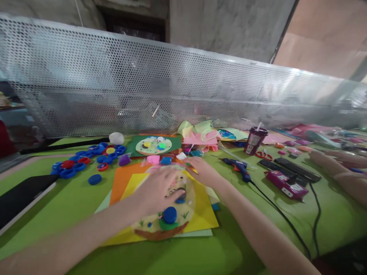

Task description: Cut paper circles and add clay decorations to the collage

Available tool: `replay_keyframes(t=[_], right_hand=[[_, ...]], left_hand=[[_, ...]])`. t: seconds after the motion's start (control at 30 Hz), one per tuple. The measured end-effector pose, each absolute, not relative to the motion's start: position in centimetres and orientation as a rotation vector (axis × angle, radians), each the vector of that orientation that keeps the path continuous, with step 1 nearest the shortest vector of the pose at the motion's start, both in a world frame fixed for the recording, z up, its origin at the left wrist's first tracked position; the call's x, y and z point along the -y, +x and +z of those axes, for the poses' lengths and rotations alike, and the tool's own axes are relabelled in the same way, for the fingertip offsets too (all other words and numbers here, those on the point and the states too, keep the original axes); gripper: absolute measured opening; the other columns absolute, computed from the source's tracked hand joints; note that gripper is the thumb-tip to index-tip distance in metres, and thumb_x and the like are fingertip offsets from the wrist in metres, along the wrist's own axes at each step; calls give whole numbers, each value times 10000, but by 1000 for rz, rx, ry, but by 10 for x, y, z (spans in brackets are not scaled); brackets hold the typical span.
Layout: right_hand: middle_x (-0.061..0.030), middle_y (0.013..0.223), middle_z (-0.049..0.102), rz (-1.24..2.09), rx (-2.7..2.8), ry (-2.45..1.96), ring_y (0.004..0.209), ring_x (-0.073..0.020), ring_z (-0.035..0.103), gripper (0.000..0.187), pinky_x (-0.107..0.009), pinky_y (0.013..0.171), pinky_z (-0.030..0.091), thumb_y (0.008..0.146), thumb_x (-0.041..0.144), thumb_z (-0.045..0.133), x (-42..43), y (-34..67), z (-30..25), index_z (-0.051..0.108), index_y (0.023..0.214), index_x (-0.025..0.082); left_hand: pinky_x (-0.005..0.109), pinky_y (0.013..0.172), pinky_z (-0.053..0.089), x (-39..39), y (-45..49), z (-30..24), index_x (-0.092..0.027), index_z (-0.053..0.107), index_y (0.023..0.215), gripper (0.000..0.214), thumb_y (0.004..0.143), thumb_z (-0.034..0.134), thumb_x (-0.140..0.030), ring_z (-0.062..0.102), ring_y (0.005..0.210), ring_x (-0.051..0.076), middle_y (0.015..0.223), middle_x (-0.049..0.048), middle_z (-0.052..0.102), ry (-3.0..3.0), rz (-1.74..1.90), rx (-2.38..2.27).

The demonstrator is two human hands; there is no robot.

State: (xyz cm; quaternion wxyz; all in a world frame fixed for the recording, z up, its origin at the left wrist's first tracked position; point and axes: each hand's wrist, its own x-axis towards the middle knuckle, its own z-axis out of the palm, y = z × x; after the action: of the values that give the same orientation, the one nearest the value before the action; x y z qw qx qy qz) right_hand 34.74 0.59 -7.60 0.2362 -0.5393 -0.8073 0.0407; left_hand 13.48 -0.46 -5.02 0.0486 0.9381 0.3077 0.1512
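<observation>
The left hand (159, 187) is over the round picture (155, 214), thumb spread. I can't tell the right hand (202, 172)'s grip, near the blue packet (165, 160).

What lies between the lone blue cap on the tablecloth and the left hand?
Going right from the blue cap in the head view: a strip of green tablecloth, then the orange sheet, then the yellow sheet, up to the left hand.
</observation>
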Motion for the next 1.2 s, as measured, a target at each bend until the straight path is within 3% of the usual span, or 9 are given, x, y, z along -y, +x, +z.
replay_keyframes(t=[0.1,0.27,0.37,0.53,0.63,0.77,0.93,1.1,1.2], right_hand=[[-128,1414,394,108,2340,-1377,1321,-218,311,443,-400,1085,250,905,278,445,-2,330,-80,426,1321,130],[-118,1306,529,171,2494,-1318,1201,-188,484,441,-312,1002,380,921,300,397,2,314,-85,430,1326,128],[-62,1319,525,150,2479,-1346,1213,-159,468,406,-292,1014,364,923,292,402,0,320,-83,448,1313,192],[-138,1389,421,-39,2159,-1708,1320,-235,306,412,-431,1081,249,928,250,412,-13,347,-85,417,1321,125],[-124,1366,419,-128,1998,-1903,1251,-294,382,417,-545,1015,300,885,275,529,-20,365,-93,447,1278,159],[-91,1263,497,-155,1983,-1973,1112,-258,505,358,-501,917,417,876,314,550,-25,376,-100,505,1203,174],[-88,1245,505,-144,1920,-1945,1113,-262,496,370,-511,930,391,872,336,548,-25,373,-96,501,1202,174],[-159,1249,458,-30,1882,-1724,1135,-277,455,605,-468,970,346,791,249,599,-20,366,-85,338,1328,146],[-165,1229,440,69,1897,-1542,1125,-249,448,660,-414,962,370,777,215,582,-12,353,-78,267,1350,128]], left_hand=[[562,988,351,-22,113,-66,-132,430,1301,626,841,387,-554,410,1253,372,1379,206,438,2751,442,-1115],[496,998,378,-25,96,-85,-158,390,1345,640,857,317,-565,357,1299,328,1411,158,408,2647,305,-1180],[507,1032,327,-18,97,-84,-135,324,1380,669,865,272,-559,290,1331,318,1443,151,343,2608,242,-1200],[538,1072,231,-13,99,-82,-86,278,1394,689,871,250,-534,176,1360,316,1472,150,255,2593,191,-1191],[541,1073,224,-12,100,-84,-86,280,1393,684,875,259,-533,206,1354,320,1463,164,278,2605,223,-1186],[536,1056,268,-14,100,-89,-111,332,1373,649,878,290,-529,265,1336,324,1442,174,326,2626,293,-1184],[498,1053,291,-17,99,-95,-137,368,1352,605,881,311,-512,308,1325,305,1424,163,385,2657,367,-1192],[486,991,381,-16,97,-95,-160,396,1323,559,893,283,-498,384,1287,308,1366,151,477,2693,461,-1221],[539,1030,309,-15,97,-90,-139,329,1352,593,884,299,-502,319,1321,320,1403,169,422,2777,589,-1179]])
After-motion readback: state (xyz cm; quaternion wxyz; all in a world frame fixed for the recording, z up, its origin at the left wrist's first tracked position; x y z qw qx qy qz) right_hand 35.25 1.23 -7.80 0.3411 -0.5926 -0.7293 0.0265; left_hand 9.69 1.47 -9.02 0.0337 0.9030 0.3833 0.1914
